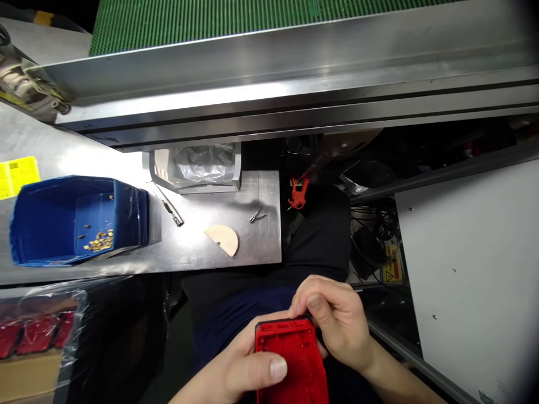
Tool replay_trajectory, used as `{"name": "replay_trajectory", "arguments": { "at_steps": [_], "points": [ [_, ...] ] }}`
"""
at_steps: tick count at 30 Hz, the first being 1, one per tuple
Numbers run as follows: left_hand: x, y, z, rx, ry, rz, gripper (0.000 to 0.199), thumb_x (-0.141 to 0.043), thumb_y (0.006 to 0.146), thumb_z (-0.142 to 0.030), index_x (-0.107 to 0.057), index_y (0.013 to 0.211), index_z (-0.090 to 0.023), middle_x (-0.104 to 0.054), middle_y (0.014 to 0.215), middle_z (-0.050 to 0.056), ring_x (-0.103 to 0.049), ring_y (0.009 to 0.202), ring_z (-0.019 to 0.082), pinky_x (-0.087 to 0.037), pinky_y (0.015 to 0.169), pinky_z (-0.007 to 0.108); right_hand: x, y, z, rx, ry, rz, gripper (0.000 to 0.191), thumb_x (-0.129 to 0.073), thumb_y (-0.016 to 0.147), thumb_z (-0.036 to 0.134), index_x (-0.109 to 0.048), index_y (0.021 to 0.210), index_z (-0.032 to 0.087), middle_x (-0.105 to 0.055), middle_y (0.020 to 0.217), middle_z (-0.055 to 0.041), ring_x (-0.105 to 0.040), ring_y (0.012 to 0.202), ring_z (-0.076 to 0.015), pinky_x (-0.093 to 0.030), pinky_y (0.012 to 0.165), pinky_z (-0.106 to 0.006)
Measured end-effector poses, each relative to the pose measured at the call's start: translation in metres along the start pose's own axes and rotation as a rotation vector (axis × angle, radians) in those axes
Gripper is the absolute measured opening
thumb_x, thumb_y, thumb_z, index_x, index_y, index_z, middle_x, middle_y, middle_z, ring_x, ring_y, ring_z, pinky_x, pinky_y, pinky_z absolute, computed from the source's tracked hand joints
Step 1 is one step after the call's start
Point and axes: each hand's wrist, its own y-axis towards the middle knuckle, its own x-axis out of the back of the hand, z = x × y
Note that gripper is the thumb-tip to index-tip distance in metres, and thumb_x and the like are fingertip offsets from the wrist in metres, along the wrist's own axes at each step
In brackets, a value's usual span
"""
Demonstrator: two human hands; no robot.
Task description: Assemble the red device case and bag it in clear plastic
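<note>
In the lower middle I hold a red plastic housing, an open shell with a black outer edge and moulded ribs inside. My left hand grips it from the left side, thumb pressed over the rim into the shell and fingers behind it. At the shell's upper right corner, my right hand is closed, with curled fingers and the thumb against them. Whatever those fingers pinch is hidden.
A steel bench carries a blue bin with small brass pieces, a utility knife, a half-round tan disc, a small metal tool and a grey bin. Beyond runs a green conveyor belt. Bagged red parts sit lower left.
</note>
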Motion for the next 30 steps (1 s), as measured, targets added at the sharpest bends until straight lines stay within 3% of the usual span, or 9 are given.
{"name": "replay_trajectory", "arguments": {
  "at_steps": [4, 8, 10, 13, 15, 18, 21, 25, 30],
  "points": [
    [0.005, -0.003, 0.005, -0.002, -0.046, -0.029, 0.069, -0.077, 0.082, -0.049, -0.06, 0.141, -0.018, -0.071, 0.124, 0.017, -0.065, 0.114, 0.037, -0.049, 0.097, 0.046, 0.005, 0.004, -0.002, -0.011, -0.038, -0.094, 0.038, -0.048, 0.108, 0.039, -0.063, 0.078, 0.021, -0.061, 0.072, 0.0002, -0.059, 0.07, -0.014, -0.044, 0.066, -0.029],
    [0.003, -0.002, 0.001, -0.008, -0.003, -0.035, 0.058, -0.076, 0.081, -0.05, -0.071, 0.123, -0.011, -0.074, 0.106, 0.015, -0.068, 0.095, 0.029, -0.051, 0.082, 0.035, 0.005, 0.01, 0.008, -0.022, 0.004, 0.167, 0.041, -0.046, 0.107, 0.052, -0.075, 0.103, 0.023, -0.076, 0.095, -0.0044, -0.07, 0.089, -0.0188, -0.053, 0.082, -0.033],
    [0.002, -0.003, 0.0, -0.008, -0.003, -0.054, 0.056, -0.076, 0.08, -0.05, -0.071, 0.119, -0.01, -0.073, 0.103, 0.014, -0.067, 0.09, 0.027, -0.05, 0.078, 0.033, 0.005, 0.011, 0.005, 0.055, 0.013, 0.196, 0.043, -0.047, 0.106, 0.053, -0.077, 0.102, 0.022, -0.078, 0.091, -0.0045, -0.071, 0.084, -0.019, -0.054, 0.079, -0.032],
    [0.004, -0.006, 0.003, 0.01, -0.054, -0.063, 0.067, -0.076, 0.08, -0.051, -0.062, 0.135, -0.014, -0.071, 0.119, 0.018, -0.066, 0.106, 0.034, -0.051, 0.09, 0.043, 0.008, 0.017, -0.015, 0.083, -0.129, -0.098, 0.043, -0.045, 0.109, 0.041, -0.068, 0.078, 0.02, -0.061, 0.058, 0.002, -0.058, 0.055, -0.0131, -0.047, 0.058, -0.027],
    [0.006, -0.007, 0.006, -0.016, -0.075, -0.035, 0.074, -0.075, 0.083, -0.053, -0.052, 0.145, -0.019, -0.069, 0.126, 0.02, -0.065, 0.113, 0.036, -0.049, 0.097, 0.048, 0.01, 0.033, -0.037, -0.004, -0.344, -0.207, 0.036, -0.045, 0.109, 0.034, -0.063, 0.08, 0.021, -0.053, 0.058, 0.0041, -0.052, 0.05, -0.0118, -0.043, 0.051, -0.025],
    [0.01, -0.006, 0.01, -0.091, -0.079, 0.02, 0.078, -0.071, 0.087, -0.062, -0.044, 0.148, -0.023, -0.068, 0.128, 0.02, -0.066, 0.113, 0.035, -0.048, 0.099, 0.05, 0.005, 0.077, -0.07, -0.015, -0.566, -0.06, 0.014, -0.053, 0.104, 0.023, -0.064, 0.111, 0.021, -0.066, 0.096, -0.0029, -0.064, 0.075, -0.0144, -0.054, 0.068, -0.025],
    [0.012, -0.006, 0.013, -0.131, -0.065, 0.057, 0.083, -0.069, 0.082, -0.074, -0.048, 0.145, -0.023, -0.061, 0.139, 0.024, -0.064, 0.118, 0.037, -0.047, 0.101, 0.052, -0.007, 0.131, -0.092, 0.058, -0.649, 0.076, 0.031, -0.059, 0.097, 0.013, -0.062, 0.125, 0.025, -0.061, 0.126, -0.0067, -0.064, 0.105, -0.0199, -0.053, 0.094, -0.032],
    [0.015, -0.013, 0.019, -0.14, -0.088, 0.063, 0.1, -0.085, 0.069, -0.069, -0.044, 0.15, -0.028, -0.052, 0.151, 0.022, -0.059, 0.128, 0.04, -0.044, 0.107, 0.055, -0.013, 0.176, -0.099, 0.106, -0.748, 0.199, 0.027, -0.072, 0.088, 0.012, -0.067, 0.112, 0.024, -0.059, 0.127, -0.0099, -0.054, 0.121, -0.0301, -0.047, 0.105, -0.044],
    [0.02, -0.017, 0.029, -0.203, -0.182, 0.002, 0.102, -0.093, 0.07, -0.053, -0.04, 0.154, -0.029, -0.052, 0.151, 0.02, -0.057, 0.132, 0.04, -0.043, 0.109, 0.055, -0.01, 0.164, -0.097, 0.096, -0.748, 0.253, 0.017, -0.067, 0.095, 0.026, -0.062, 0.111, 0.023, -0.062, 0.114, -0.0073, -0.06, 0.107, -0.0256, -0.051, 0.093, -0.038]
  ]
}}
